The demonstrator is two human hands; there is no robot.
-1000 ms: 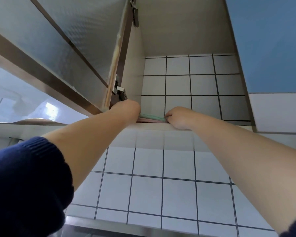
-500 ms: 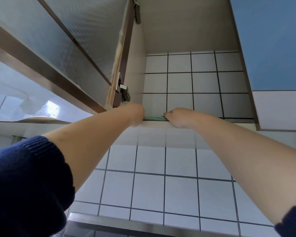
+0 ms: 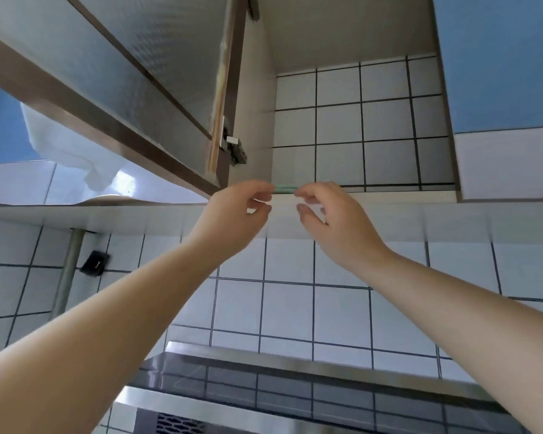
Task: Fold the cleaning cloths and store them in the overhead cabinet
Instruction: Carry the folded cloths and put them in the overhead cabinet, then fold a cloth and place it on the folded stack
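Only the thin green front edge of the folded cleaning cloths (image 3: 284,188) shows, lying on the floor of the open overhead cabinet (image 3: 395,195) near its left wall. My left hand (image 3: 235,211) and my right hand (image 3: 329,220) hover just below the cabinet's front lip, one on each side of the cloth edge. The fingers of both are loosely curled and hold nothing. Their tips are close to the ends of the cloth; contact cannot be told.
The cabinet's frosted-glass door (image 3: 145,73) stands swung open at upper left, its hinge (image 3: 234,148) beside my left hand. A shut blue cabinet door (image 3: 499,57) borders the right. White tiled wall below, a steel pipe (image 3: 66,277) at left, a steel range hood (image 3: 264,411) at the bottom.
Both hands have drawn back out of the cabinet and down below its lip, letting go of the cloths, which stay on the shelf. The view has tilted lower.
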